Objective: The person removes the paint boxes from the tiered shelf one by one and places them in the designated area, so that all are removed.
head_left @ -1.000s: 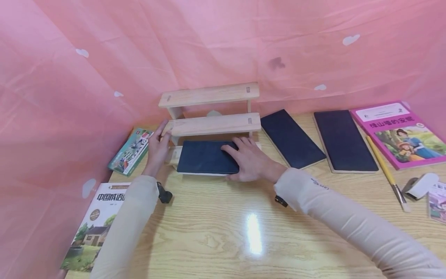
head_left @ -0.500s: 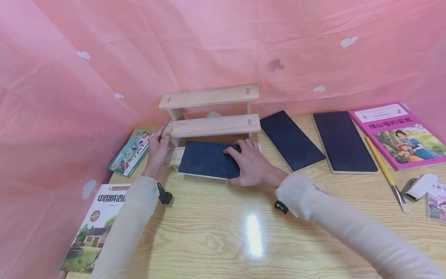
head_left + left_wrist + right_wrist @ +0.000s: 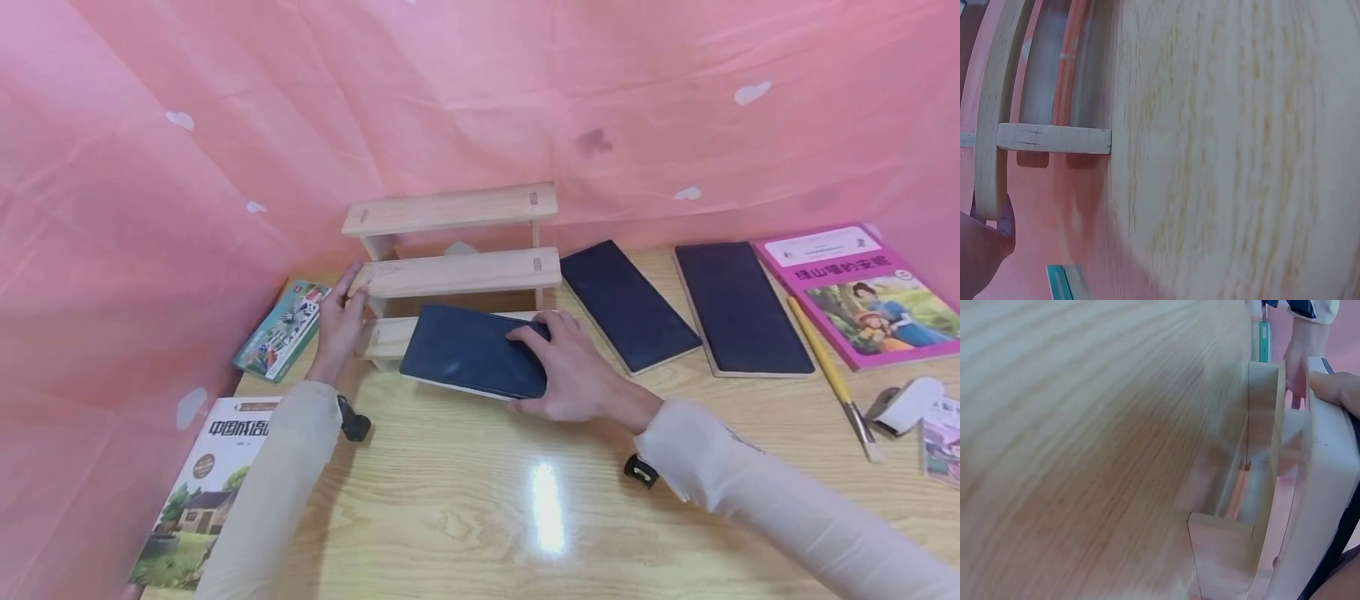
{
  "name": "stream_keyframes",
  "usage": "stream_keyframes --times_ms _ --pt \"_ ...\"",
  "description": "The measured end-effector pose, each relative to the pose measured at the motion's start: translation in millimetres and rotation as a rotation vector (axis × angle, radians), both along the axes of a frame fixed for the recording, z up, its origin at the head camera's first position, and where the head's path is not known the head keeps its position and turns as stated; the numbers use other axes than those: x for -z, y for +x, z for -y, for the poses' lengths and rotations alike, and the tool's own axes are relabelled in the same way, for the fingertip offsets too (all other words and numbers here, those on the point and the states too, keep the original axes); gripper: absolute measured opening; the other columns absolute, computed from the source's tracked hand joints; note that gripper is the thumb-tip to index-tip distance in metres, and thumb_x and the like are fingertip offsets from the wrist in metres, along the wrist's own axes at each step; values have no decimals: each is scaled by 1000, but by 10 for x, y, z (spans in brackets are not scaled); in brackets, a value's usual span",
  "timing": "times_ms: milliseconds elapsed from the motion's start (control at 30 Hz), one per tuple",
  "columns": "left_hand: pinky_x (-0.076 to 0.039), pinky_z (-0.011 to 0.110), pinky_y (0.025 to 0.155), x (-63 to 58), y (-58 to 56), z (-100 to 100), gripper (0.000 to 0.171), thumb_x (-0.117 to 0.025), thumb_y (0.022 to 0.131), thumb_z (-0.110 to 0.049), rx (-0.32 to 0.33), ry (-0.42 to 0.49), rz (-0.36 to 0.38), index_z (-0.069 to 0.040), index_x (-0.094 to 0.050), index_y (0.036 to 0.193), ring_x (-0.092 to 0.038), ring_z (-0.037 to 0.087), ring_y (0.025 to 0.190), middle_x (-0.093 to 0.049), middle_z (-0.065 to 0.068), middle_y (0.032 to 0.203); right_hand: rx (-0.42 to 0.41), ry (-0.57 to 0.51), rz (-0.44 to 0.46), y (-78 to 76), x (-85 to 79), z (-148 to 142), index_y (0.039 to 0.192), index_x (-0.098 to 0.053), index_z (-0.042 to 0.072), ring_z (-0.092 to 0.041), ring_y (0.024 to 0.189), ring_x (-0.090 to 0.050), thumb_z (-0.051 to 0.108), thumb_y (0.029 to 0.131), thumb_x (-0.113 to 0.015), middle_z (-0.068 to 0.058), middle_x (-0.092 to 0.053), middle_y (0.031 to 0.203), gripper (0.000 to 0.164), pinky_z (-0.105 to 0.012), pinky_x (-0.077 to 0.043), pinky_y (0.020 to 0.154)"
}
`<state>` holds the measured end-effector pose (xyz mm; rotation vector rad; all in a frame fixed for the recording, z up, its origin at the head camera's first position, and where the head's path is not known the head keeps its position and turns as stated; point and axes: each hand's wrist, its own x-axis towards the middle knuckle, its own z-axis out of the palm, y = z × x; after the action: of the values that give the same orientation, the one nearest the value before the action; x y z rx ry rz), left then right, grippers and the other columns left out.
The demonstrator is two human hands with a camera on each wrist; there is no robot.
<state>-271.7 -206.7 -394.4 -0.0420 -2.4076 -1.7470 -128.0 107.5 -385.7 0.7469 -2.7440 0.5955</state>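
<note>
A three-step wooden shelf [image 3: 457, 275] stands against the pink cloth. My left hand [image 3: 341, 325] holds the left end of its middle step; in the left wrist view, thumb and finger close round the board end [image 3: 990, 203]. My right hand [image 3: 570, 371] grips a dark blue notebook [image 3: 472, 350] by its right side, thumb on the near edge, fingers over the cover. The notebook slants in front of the lowest step [image 3: 390, 337] and overlaps it, its near edge out over the table. Seen from the right wrist, the notebook's pale page edge [image 3: 1335, 465] is raised above the step.
Two more dark notebooks [image 3: 630, 304] [image 3: 738, 308] lie right of the shelf, then a pink picture book [image 3: 870, 292], a yellow-handled brush [image 3: 832, 375] and a white clip-like object [image 3: 903, 407]. On the left are a green box [image 3: 281, 329] and a white-covered book [image 3: 206, 492].
My right hand has drawn the notebook right and toward me, turning it so its right end comes nearer. More of the lowest step shows. The left hand has stayed on the shelf.
</note>
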Motion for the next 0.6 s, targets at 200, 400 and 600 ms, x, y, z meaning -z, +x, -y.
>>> stream_keyframes --times_ms 200,400,600 --pt "-36 18 52 12 9 -8 41 -51 92 -30 25 -4 -22 -30 -46 132 -46 10 80 -39 -14 137 24 2 1 160 -21 -150 125 -48 22 -27 110 -35 61 61 -68 -13 -38 123 77 -45 -26 87" --pt "-34 18 47 -42 54 -16 40 -53 91 -26 17 28 -28 -28 -49 131 -40 10 59 -54 0 101 38 -7 -3 346 -93 -354 125 -49 22 -28 110 -34 60 59 -71 -14 -39 124 79 -46 -25 86" --pt "-35 18 51 -99 76 -34 40 -51 92 -26 12 12 4 -30 -47 131 -40 11 63 -43 -10 134 71 -35 -25 536 -113 -573 124 -50 20 -30 111 -35 57 57 -75 -15 -40 124 81 -45 -25 83"
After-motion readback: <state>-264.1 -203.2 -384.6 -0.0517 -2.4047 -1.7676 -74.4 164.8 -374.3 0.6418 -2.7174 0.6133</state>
